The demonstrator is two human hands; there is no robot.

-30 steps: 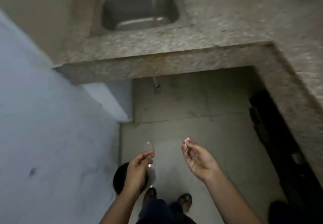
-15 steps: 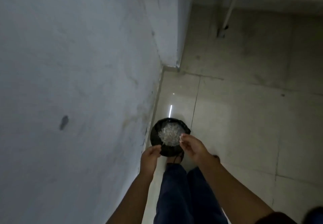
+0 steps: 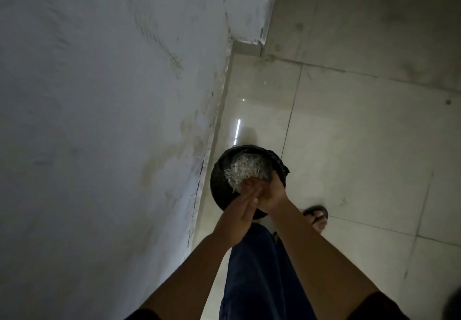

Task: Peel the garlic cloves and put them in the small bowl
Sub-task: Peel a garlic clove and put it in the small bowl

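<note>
pale papery garlic skins (image 3: 245, 170) heaped in round black bin (image 3: 219, 190), filling its far half. bin lined with black bag, stands at left edge of tiled floor (image 3: 349, 157), just beside wall (image 3: 99, 120). both hands over bin's near rim. left hand (image 3: 237, 217) flat, fingers straight, laid against palm of right hand (image 3: 273, 192). right hand loosely spread, fingers toward skins, nothing seen held. dark trouser leg (image 3: 257, 269) below hands; sandalled foot (image 3: 316, 216) on floor, right of bin.
</note>
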